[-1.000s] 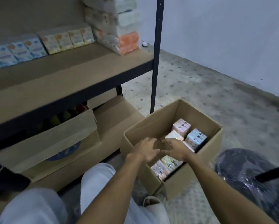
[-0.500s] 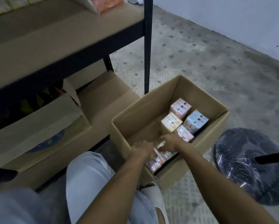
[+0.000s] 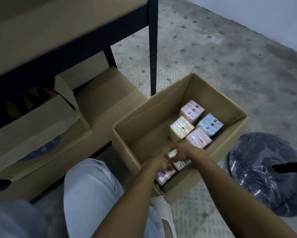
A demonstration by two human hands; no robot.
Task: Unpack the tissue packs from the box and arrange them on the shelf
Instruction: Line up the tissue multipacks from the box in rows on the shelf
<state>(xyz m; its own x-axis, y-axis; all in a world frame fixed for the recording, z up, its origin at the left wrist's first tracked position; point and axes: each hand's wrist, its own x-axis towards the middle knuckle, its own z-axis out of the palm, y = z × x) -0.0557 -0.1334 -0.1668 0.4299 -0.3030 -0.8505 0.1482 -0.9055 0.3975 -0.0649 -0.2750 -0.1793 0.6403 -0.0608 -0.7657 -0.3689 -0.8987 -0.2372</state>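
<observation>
An open cardboard box (image 3: 144,121) stands on the floor in front of me, beside the shelf (image 3: 58,31). Several wrapped tissue packs lie along its right side: a pink pack (image 3: 192,110), a yellow pack (image 3: 181,127), a blue pack (image 3: 210,125) and another pink pack (image 3: 198,140). Both hands reach into the near end of the box. My right hand (image 3: 184,152) curls round a small shiny pack (image 3: 172,154). My left hand (image 3: 158,162) lies just left of it, above a pink pack (image 3: 165,175); its fingers are blurred. A yellowish pack (image 3: 180,164) lies under my right wrist.
A black shelf post (image 3: 152,48) rises just behind the box. Under the shelf board sit an open carton (image 3: 32,127) and a closed carton (image 3: 106,100). A round black plastic-wrapped base (image 3: 268,172) stands right of the box. My knees in light trousers (image 3: 92,194) are near left.
My view has dropped from the shelf top down to the box. Both hands have sunk from above the packs to the packs at the near end of the box.
</observation>
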